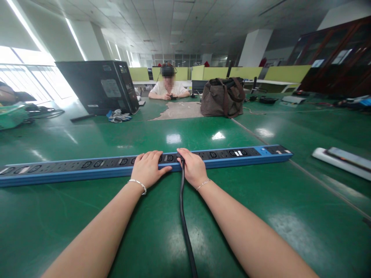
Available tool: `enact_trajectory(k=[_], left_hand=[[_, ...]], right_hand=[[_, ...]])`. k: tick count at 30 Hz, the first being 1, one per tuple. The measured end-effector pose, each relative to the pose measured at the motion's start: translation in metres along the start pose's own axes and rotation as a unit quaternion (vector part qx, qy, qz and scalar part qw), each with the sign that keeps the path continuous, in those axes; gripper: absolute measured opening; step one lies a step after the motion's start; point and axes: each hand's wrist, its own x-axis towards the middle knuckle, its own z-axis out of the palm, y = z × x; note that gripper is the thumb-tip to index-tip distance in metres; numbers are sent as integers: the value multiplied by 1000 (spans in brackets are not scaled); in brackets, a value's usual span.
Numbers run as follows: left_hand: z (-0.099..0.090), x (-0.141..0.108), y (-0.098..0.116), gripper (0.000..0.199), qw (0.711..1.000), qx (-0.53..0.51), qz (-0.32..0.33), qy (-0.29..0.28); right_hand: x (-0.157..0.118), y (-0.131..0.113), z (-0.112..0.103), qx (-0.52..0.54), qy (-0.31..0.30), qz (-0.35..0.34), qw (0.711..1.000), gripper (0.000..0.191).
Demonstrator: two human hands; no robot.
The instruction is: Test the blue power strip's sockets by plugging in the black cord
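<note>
A long blue power strip (223, 163) with black sockets lies across the green table. My left hand (148, 168) rests over the strip left of its middle, its thumb along the front edge, and seems to hold it. Just to the right, my right hand (193, 166) has its fingers closed round the plug end of a black power cable (183, 208), at the strip's sockets. The plug itself is mostly hidden by the fingers. From there the cable runs down toward the bottom edge of the view.
Behind the strip on the green table (139, 135) are a black computer case (98, 87), gloves (118, 116) and a brown bag (222, 96). A person (169, 87) sits opposite. A white bar-shaped object (342, 162) lies right, a green basket (11, 116) left.
</note>
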Motion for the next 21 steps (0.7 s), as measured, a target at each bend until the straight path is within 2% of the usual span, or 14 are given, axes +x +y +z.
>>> enact_trajectory(k=[4,6,11,15,19,21], left_hand=[[0,1,0,61,1000,-1,-1,-1],[0,1,1,60,1000,1,-2,-5],[-1,1,1,60,1000,2,-4,-10],[-1,1,0,62,1000,-8,0,-8],[-1,1,-1,62,1000,-19,-4,-11],[-1,1,0,63,1000,-23,-3,-9]], right_hand=[[7,-3,-8,59,130,67,987,32],[9,-3,-12,76,173,87,978,31],[9,13,-24,63,160,68,983,28],[5,41,-51,16,168,84,982,29],[-12,80,-84,-19,141,169,975,33],[-23,96,-94,-22,146,203,968,34]])
